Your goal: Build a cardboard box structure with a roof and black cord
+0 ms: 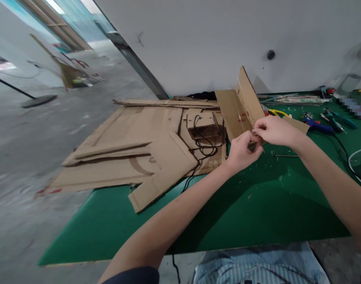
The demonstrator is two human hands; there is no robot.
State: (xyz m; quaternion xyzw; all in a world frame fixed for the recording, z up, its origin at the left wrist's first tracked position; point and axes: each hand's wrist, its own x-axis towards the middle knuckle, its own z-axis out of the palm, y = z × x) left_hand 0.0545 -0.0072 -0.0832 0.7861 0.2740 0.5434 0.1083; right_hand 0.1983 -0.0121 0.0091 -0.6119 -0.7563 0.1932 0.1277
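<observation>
A folded piece of cardboard (251, 96) stands on the green table, one panel upright and another leaning to the left. At its near end my left hand (244, 152) is closed, fingers curled against the lower corner. My right hand (273, 130) meets it from the right, thumb and fingertips pinched together beside the upright panel. Whatever lies between the fingertips is hidden. Thin shiny strands show in the fold. Left of the hands sits a small cardboard box (201, 127) with a black cable (208, 150) coming out of it.
Large flat cardboard sheets (139, 122) cover the left of the green table (227, 213), overhanging its edge. Yellow-handled pliers (276, 113), a blue glue gun (318, 125) and cutters (331, 120) lie at right. A white wall (213, 43) rises behind.
</observation>
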